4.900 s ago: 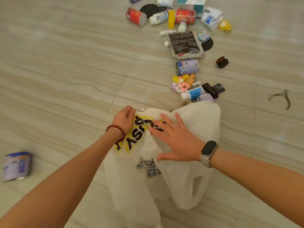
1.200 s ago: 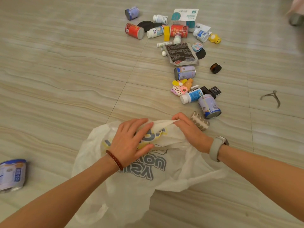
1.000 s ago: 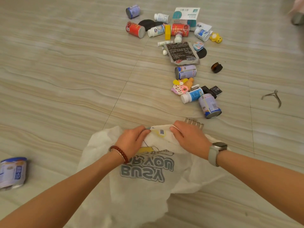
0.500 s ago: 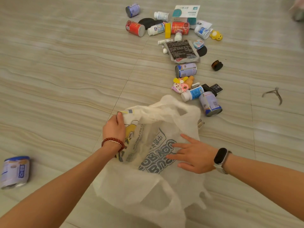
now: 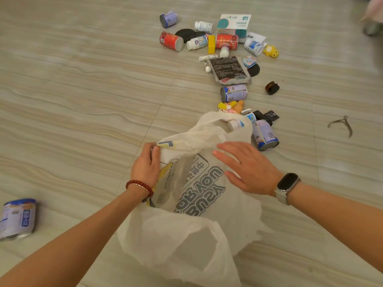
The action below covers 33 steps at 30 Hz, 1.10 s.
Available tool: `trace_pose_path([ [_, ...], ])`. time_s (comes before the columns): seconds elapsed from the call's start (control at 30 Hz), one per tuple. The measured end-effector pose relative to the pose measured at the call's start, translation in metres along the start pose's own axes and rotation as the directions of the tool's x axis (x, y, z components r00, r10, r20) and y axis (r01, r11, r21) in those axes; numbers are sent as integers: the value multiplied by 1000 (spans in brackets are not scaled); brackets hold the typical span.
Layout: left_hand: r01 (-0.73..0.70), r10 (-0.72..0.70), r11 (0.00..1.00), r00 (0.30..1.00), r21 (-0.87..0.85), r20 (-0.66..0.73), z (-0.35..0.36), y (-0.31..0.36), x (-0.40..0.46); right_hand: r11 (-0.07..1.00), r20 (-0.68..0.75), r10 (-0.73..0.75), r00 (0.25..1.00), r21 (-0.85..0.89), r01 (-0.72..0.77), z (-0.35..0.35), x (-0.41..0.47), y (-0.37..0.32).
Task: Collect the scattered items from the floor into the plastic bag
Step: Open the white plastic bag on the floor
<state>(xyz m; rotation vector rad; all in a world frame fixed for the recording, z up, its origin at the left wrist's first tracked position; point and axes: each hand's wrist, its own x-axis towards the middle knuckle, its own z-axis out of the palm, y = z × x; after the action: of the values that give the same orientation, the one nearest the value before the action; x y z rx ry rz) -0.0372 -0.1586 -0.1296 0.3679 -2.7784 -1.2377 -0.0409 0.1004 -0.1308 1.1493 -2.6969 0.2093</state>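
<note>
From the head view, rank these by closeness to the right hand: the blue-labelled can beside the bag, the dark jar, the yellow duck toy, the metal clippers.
From the right hand:
1. Blue-labelled can, just beyond the fingers, beside the plastic bag.
2. Dark jar, farther up the floor; metal clippers, off to the right. Too close to call.
3. Yellow duck toy, far end of the pile.

White plastic bag (image 5: 186,235) with grey lettering, red cans (image 5: 171,41), beige streaked floor (image 5: 72,90)

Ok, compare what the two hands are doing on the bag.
The left hand grips the plastic bag at its edge, fingers curled; the right hand lies flat on it, fingers straight. The left wrist wears a red bead bracelet; the right wears a dark smartwatch. Both touch the bag.
</note>
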Motion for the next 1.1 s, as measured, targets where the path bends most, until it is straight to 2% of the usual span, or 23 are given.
trace_pose_path([
  [0.17, -219, 232, 970, 963, -104, 134, 4, 12, -9, 971, 60, 172, 983, -178, -159, -4, 26, 6],
  [0.27, -237, 267, 951, 953, -196, 141, 2, 14, -9, 948, 200, 255, 946, -245, -204, 2, 24, 20],
  [0.37, -183, 212, 962, 969, -204, 130, -1, 11, -7, 970, 297, 241, 924, -114, -216, 11, 13, 21],
  [0.43, -150, 169, 976, 978, -156, 120, -4, 4, -6, 935, 305, 327, 895, 37, -354, 13, 10, 14],
  [0.47, -136, 150, 984, 981, -111, 121, -5, 0, -6, 872, 341, 386, 857, 168, -460, 13, 11, 11],
  [0.5, -121, 128, 991, 984, -59, 127, -6, -4, -6, 761, 382, 440, 812, 322, -564, 14, 14, 10],
  [0.57, -79, 76, 997, 988, 21, 135, -7, -11, -6, 488, 398, 558, 728, 552, -676, 15, 19, 8],
  [0.67, -46, 36, 996, 993, 80, 117, -8, -16, -7, 93, 469, 685, 558, 702, -706, 19, 30, 8],
  [0.7, -46, 36, 995, 994, 88, 104, -8, -16, -5, 13, 497, 687, 530, 721, -693, 21, 34, 8],
  [0.73, -44, 36, 995, 995, 91, 89, -9, -17, -4, -1, 508, 677, 533, 725, -688, 19, 37, 7],
  [0.8, -30, 26, 995, 999, 94, 46, -13, -19, 2, 99, 471, 648, 598, 727, -680, 16, 45, 4],
  [0.87, -7, 8, 995, 1000, 95, -9, -18, -25, 9, 259, 399, 616, 679, 712, -653, 18, 53, 3],
  [0.93, 56, -45, 994, 993, 97, -104, -24, -33, 17, 461, 370, 550, 749, 614, -641, 21, 64, 3],
  [1.0, 167, -149, 984, 961, 59, -234, -28, -39, 26, 613, 368, 480, 796, 508, -605, 23, 81, 2],
  [1.1, 291, -283, 956, 883, -37, -374, -30, -39, 43, 698, 267, 467, 843, 475, -536, 16, 112, -6],
])
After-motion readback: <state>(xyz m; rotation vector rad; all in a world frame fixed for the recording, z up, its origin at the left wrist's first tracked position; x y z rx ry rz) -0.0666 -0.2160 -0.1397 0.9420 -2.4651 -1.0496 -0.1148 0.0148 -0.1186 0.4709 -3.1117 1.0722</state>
